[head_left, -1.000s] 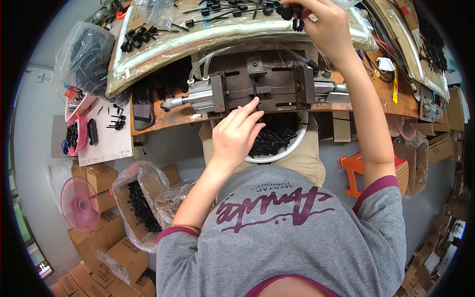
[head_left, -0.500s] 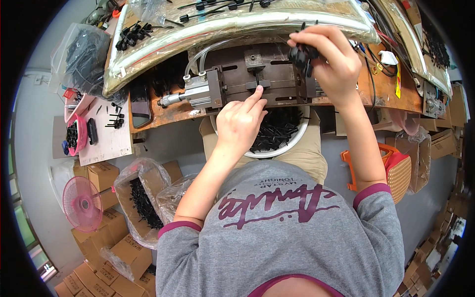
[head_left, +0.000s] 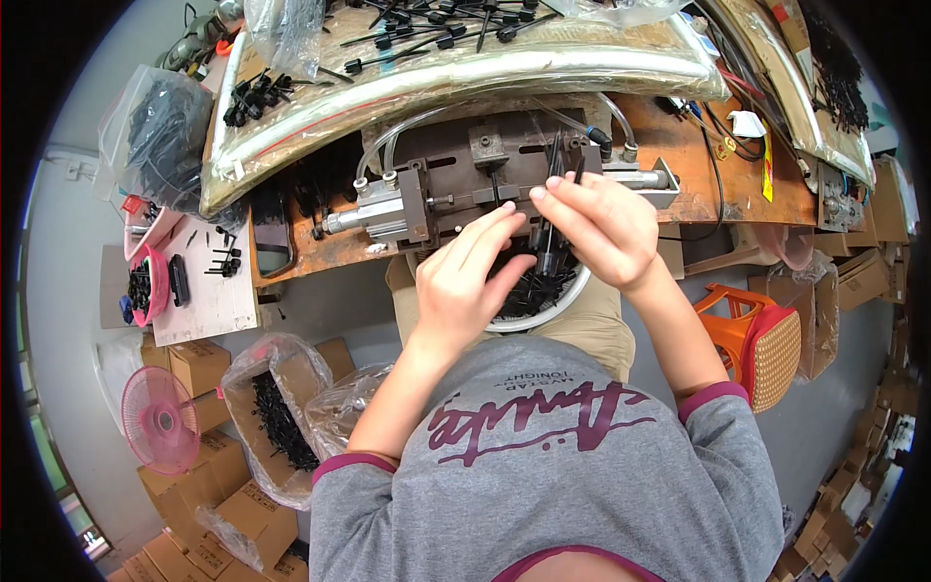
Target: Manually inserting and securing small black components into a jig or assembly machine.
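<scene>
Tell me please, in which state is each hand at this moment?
Left hand: open, close to the metal fixture, nothing visibly held.
Right hand: closed, holding several black rod-like parts.

Black rods (head_left: 548, 262) — partly behind right fingers (head_left: 574, 201), clear bag (head_left: 284, 34) — cropped

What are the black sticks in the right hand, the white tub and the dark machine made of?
Black sticks: probably plastic, slightly shiny caps. White tub: likely plastic, smooth pale rim. Dark machine: seems mostly metal, dull, bolted blocks.
</scene>
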{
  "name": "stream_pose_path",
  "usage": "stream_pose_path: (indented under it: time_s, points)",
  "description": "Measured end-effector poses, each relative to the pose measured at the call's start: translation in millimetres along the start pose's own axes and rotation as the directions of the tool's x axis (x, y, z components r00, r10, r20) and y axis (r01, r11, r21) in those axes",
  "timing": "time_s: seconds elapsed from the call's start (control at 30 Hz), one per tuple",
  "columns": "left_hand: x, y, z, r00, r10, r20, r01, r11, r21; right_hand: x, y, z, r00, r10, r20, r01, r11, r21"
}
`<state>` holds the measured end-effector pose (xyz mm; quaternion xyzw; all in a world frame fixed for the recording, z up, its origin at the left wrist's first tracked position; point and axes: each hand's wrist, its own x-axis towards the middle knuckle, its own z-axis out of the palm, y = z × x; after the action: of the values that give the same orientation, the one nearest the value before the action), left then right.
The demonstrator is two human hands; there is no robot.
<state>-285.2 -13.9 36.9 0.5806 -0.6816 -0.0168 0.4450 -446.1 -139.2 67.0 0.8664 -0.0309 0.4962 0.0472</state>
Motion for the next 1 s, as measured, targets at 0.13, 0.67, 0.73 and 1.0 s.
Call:
stream_pose_path:
  time_s: [0.13,0.67,0.73,1.0]
  points:
    - [9.9,20.3,-14.3,0.983,0.091,-0.162,-0.118,0.978,-0.171,-3.3,-8.7,4.1,1.0,-0.004,-0.008,0.004,1.0,0.029]
    - [-14.5,-17.4,11.5,0.996,0.039,0.081,-0.064,0.944,0.323,-18.6,-6.3,-0.6,0.97,0.243,0.022,-0.244,0.969,0.034]
    - [-11.7,-16.7,11.5,0.992,0.024,0.121,-0.063,0.942,0.329,-22.3,-4.9,0.8,0.97,0.245,0.008,-0.245,0.969,0.038]
    - [-6.2,-17.6,10.0,0.992,-0.023,0.123,-0.016,0.951,0.31,-26.8,-8.7,0.0,0.97,0.241,0.015,-0.241,0.969,0.046]
